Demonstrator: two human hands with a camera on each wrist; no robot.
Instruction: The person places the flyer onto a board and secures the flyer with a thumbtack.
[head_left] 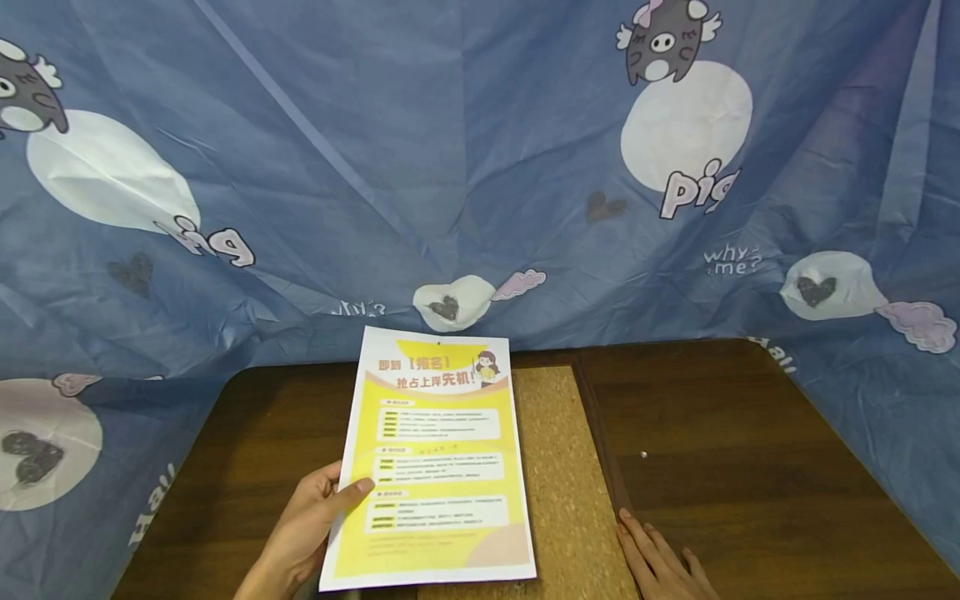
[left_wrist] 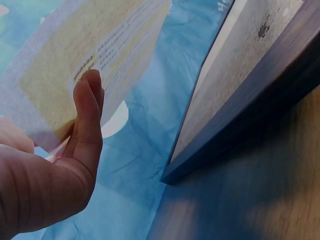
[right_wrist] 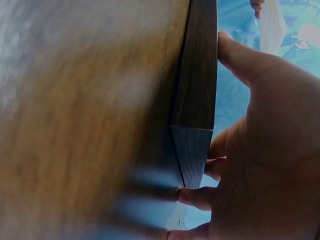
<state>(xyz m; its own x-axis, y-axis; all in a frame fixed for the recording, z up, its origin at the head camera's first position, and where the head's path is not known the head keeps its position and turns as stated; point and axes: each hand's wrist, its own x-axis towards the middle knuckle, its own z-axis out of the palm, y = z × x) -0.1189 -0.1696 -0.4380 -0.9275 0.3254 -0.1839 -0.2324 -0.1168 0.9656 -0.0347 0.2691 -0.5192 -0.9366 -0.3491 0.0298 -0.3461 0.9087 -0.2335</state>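
Observation:
My left hand (head_left: 303,525) pinches a yellow and white printed flyer (head_left: 442,467) by its left edge, thumb in front and fingers behind. The sheet stands raised over a wood-framed cork board (head_left: 566,475) and covers its left part. A small dark dot shows near the flyer's top edge. In the left wrist view the flyer (left_wrist: 55,75) is seen at a slant, apart from the board's frame (left_wrist: 240,115). My right hand (head_left: 660,558) rests at the board's right side. Its thumb touches the dark frame (right_wrist: 197,70), and fingertips reach down to the table in the right wrist view.
The board lies on a dark brown wooden table (head_left: 712,400) with rounded far corners. A tiny whitish object (head_left: 643,455) lies on the tabletop right of the board. Behind the table hangs a blue cloth (head_left: 450,167) with pig and heart prints.

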